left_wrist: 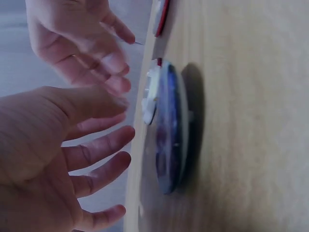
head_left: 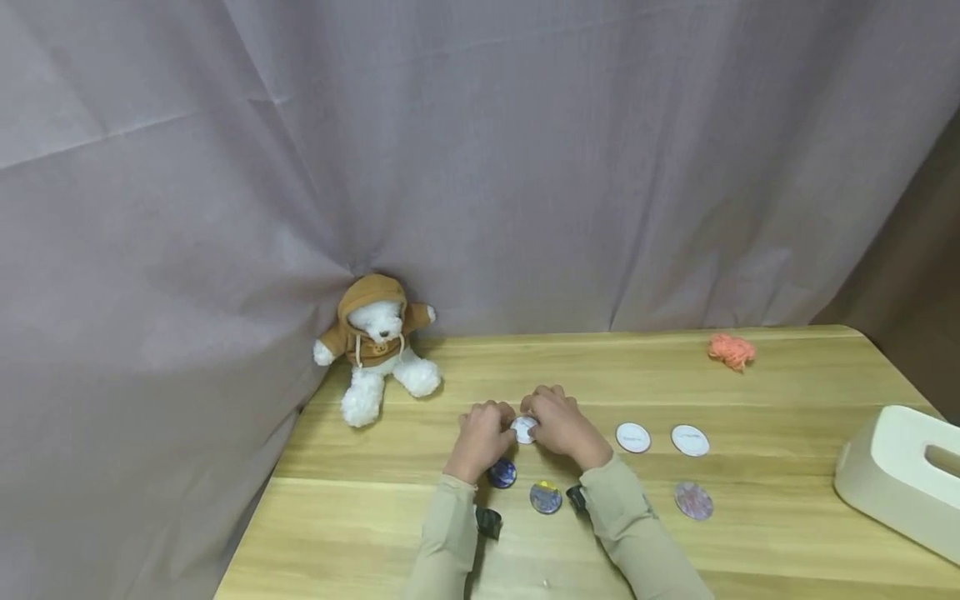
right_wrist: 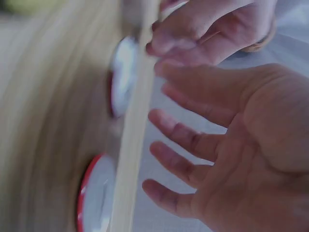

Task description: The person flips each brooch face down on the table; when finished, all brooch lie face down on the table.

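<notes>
A round badge, white side up, lies on the wooden table between the two hands. My left hand is at its left edge and my right hand at its right edge, thumbs close to the badge. In the left wrist view the left hand has loosely spread fingers with nothing gripped. The right wrist view shows the right hand with slightly bent, parted fingers, also holding nothing. Just below the left hand lies a dark blue badge. A grey-and-yellow badge is nearer the front.
Two white-side-up badges lie right of the hands, with a pinkish-purple badge below them. A plush bear sits at the back left against the curtain. Coral yarn and a cream tissue box are rightward.
</notes>
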Demonstrator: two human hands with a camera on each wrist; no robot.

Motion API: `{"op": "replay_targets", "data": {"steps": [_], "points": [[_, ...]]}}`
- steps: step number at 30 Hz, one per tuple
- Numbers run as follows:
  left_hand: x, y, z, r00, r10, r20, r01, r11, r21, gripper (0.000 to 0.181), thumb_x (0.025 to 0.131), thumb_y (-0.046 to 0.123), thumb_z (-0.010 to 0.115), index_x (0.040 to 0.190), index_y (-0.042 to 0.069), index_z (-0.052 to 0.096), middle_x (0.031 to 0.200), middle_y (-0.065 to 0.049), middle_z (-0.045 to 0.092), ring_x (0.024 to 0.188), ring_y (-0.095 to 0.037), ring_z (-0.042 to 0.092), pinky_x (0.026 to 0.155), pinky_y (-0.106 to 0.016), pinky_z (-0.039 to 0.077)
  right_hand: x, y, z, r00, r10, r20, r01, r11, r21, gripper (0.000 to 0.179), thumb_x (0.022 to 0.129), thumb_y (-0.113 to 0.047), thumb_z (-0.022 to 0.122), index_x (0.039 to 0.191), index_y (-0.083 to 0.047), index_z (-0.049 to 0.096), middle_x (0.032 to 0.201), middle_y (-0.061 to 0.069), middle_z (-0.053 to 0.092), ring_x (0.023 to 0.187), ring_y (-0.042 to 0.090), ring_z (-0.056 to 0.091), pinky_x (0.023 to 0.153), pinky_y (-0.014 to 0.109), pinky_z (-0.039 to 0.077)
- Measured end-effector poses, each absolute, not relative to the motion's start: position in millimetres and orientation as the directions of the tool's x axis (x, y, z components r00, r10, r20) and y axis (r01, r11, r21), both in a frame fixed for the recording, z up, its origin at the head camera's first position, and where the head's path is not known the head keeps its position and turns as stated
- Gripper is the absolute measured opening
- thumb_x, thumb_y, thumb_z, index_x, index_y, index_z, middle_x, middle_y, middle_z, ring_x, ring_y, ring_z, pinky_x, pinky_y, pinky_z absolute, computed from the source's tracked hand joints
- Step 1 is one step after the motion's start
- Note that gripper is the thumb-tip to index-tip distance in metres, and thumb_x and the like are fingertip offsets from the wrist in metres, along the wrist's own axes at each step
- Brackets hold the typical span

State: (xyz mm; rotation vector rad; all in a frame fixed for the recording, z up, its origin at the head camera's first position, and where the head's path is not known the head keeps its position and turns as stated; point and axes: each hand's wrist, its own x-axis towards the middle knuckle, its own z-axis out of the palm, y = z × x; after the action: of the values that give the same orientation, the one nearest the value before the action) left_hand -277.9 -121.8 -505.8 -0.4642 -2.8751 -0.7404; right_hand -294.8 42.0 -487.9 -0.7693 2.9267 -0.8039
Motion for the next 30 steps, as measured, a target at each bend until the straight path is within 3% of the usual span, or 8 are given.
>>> {"op": "replay_targets", "data": {"steps": [3, 7, 14, 19, 30], "points": [[-277, -124, -503, -0.939, 0.252, 0.232, 0.337, 0.807, 0.485, 0.02, 0.084, 0.007, 0.071, 0.104, 0.004, 0.074, 0.087, -0.004, 0.07, 0.09, -0.028, 0.064, 0.078, -0.051, 0.044, -293, 41, -482, -0.869, -0.472, 0.151, -0.472, 0.695, -0.542, 0.029, 0.083, 0.0, 0.072, 0.111, 0.0, 0.07, 0.109, 0.013, 0.064, 0.103, 0.035, 0.053, 0.088, 0.056, 0.043], [-276, -127, -502, -0.931, 0.248, 0.267, 0.358, 0.757, 0.546, 0.023, 0.084, 0.005, 0.068, 0.106, 0.002, 0.074, 0.092, -0.007, 0.073, 0.089, -0.027, 0.066, 0.081, -0.05, 0.045, -289, 39, -479, -0.872, -0.462, 0.162, -0.46, 0.662, -0.591, 0.028, 0.087, -0.002, 0.07, 0.114, 0.001, 0.069, 0.113, 0.015, 0.065, 0.107, 0.036, 0.054, 0.093, 0.058, 0.041], [-271, -135, -501, -0.937, 0.204, 0.284, 0.346, 0.665, 0.662, 0.023, 0.084, 0.001, 0.066, 0.106, -0.002, 0.073, 0.088, -0.007, 0.072, 0.078, -0.018, 0.066, 0.071, -0.03, 0.053, -282, 39, -479, -0.887, -0.419, 0.193, -0.436, 0.624, -0.648, 0.025, 0.092, -0.004, 0.068, 0.116, 0.002, 0.067, 0.116, 0.016, 0.066, 0.113, 0.036, 0.057, 0.1, 0.055, 0.042], [-267, -139, -496, -0.938, 0.192, 0.287, 0.339, 0.672, 0.659, 0.024, 0.084, 0.002, 0.064, 0.106, -0.002, 0.073, 0.092, -0.009, 0.072, 0.086, -0.023, 0.069, 0.077, -0.033, 0.055, -277, 40, -477, -0.886, -0.397, 0.238, -0.448, 0.607, -0.656, 0.023, 0.093, -0.003, 0.066, 0.116, 0.002, 0.067, 0.116, 0.015, 0.066, 0.114, 0.035, 0.058, 0.099, 0.05, 0.045], [-247, -150, -491, -0.955, 0.225, 0.194, 0.296, 0.682, 0.669, 0.026, 0.085, 0.003, 0.065, 0.11, 0.0, 0.07, 0.107, -0.012, 0.072, 0.1, -0.032, 0.066, 0.087, -0.044, 0.053, -259, 35, -477, -0.881, -0.428, 0.201, -0.442, 0.592, -0.674, 0.025, 0.09, -0.001, 0.07, 0.114, 0.002, 0.068, 0.119, 0.015, 0.066, 0.117, 0.037, 0.057, 0.102, 0.054, 0.041]]}}
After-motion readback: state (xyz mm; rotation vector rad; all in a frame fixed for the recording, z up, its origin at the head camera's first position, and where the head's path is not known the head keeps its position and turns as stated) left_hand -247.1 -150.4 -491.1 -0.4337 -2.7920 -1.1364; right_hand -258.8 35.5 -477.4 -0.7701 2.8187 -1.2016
